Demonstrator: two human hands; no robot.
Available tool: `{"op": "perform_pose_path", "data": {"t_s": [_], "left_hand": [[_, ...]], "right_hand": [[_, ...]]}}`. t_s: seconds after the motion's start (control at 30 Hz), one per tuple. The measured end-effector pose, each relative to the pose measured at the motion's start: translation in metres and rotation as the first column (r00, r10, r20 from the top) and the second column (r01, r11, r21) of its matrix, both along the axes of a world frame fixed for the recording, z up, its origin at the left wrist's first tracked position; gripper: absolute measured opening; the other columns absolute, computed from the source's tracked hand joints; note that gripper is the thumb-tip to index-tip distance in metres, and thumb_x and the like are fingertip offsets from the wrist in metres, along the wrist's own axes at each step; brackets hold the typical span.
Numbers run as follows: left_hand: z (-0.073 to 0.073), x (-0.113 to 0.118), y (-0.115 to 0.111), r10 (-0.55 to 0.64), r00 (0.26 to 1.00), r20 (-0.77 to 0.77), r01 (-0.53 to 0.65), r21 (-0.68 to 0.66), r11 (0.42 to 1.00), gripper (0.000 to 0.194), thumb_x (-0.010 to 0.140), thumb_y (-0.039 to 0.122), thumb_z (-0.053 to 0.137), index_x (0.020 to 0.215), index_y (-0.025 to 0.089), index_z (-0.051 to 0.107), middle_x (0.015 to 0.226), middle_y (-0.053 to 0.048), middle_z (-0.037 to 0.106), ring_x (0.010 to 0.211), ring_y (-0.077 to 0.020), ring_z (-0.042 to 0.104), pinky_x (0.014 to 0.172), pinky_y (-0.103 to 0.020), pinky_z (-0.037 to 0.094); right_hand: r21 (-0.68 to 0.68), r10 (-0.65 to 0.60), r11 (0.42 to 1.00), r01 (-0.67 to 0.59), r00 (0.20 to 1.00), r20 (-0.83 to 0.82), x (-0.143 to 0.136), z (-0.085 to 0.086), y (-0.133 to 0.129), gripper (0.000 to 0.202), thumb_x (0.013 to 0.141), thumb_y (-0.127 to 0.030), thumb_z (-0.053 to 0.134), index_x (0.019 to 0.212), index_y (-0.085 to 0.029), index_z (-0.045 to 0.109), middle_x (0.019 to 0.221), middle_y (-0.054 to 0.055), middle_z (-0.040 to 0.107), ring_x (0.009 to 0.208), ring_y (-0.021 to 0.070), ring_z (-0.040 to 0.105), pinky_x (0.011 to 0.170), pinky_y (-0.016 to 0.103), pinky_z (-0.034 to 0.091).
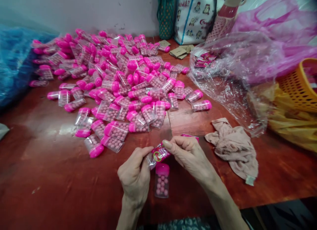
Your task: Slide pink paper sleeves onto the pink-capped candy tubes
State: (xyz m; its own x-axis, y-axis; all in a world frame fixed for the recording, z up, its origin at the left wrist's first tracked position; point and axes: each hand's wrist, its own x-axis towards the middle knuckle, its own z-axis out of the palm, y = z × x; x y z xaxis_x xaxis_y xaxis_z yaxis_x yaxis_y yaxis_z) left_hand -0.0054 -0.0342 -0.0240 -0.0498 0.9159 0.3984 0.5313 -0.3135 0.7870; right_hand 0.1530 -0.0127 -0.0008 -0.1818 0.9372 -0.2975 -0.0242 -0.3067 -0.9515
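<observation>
Pinching glossy wrapper [161, 152]: left hand [135, 172], right hand [189, 154] | nearby: clear oblong container [162, 170], round beads [162, 185]

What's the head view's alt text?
Left hand and right hand hold a pink wrapper near one pink-capped container of balls. A pile of similar containers lies beyond on the red table; a crumpled cloth lies right.

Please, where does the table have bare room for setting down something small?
The table is bare left of the left hand, nearer than the bottle pile, and right of the cloth, nearer than the yellow bag. Crowded: the back, under pile and clear bag.
</observation>
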Motion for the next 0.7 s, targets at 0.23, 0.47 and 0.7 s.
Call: {"op": "perform_pose_path", "data": {"t_s": [0.23, 0.47, 0.7], "left_hand": [[-0.006, 0.001, -0.008, 0.133, 0.981, 0.143, -0.110, -0.160, 0.981, 0.022, 0.074, 0.008, 0.060, 0.087, 0.024, 0.069, 0.073, 0.005, 0.067, 0.064, -0.0109, 0.061, 0.063, -0.020, 0.048], [-0.006, -0.002, -0.016, 0.279, 0.933, 0.226, -0.201, -0.314, 0.928, 0.012, 0.069, 0.014, 0.068, 0.077, 0.022, 0.069, 0.066, 0.004, 0.067, 0.057, -0.0122, 0.059, 0.055, -0.020, 0.048], [0.009, -0.002, -0.023, 0.186, 0.949, 0.254, -0.143, -0.177, 0.974, 0.016, 0.067, 0.006, 0.066, 0.067, 0.021, 0.061, 0.066, 0.004, 0.062, 0.060, -0.0116, 0.057, 0.053, -0.018, 0.045]], "right_hand": [[0.058, -0.023, 0.998, 0.019, 0.997, 0.068, -0.007, -0.004, -0.001, 0.046, 0.087, -0.050, 0.045, 0.055, -0.018, 0.042, 0.042, -0.008, 0.036, 0.039, 0.0048, 0.030, 0.039, 0.020, 0.020], [0.048, -0.034, 0.998, 0.032, 0.999, 0.031, -0.010, -0.004, -0.002, 0.044, 0.082, -0.048, 0.054, 0.053, -0.017, 0.042, 0.045, -0.007, 0.033, 0.041, 0.0050, 0.028, 0.040, 0.021, 0.019], [0.128, -0.007, 0.992, 0.004, 1.000, 0.028, -0.005, 0.002, -0.001, 0.037, 0.082, -0.042, 0.057, 0.056, -0.017, 0.048, 0.047, -0.007, 0.035, 0.043, 0.0055, 0.029, 0.040, 0.021, 0.021]]}}
